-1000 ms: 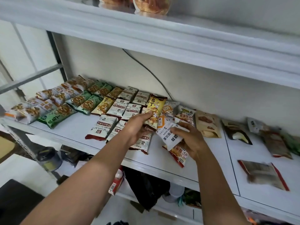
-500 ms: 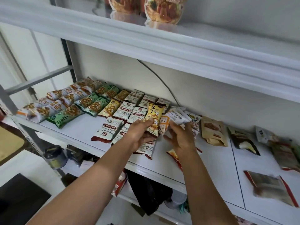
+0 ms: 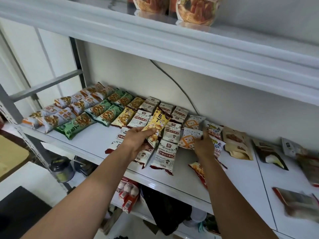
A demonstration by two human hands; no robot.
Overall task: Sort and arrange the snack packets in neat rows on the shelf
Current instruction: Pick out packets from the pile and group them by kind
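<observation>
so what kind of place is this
Probably a small shop or storeroom, though I can't be sure: a white metal shelf holds many matching snack packets in rows, with big jars of snacks on the shelf above.

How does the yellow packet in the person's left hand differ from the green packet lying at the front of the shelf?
The yellow packet is lifted and tilted, gripped by the left hand; the green packet lies flat on the shelf, untouched. The yellow packet hangs over the white packets mid-shelf; the green packet sits further left. Both are long pillow packets picturing snacks.
</observation>
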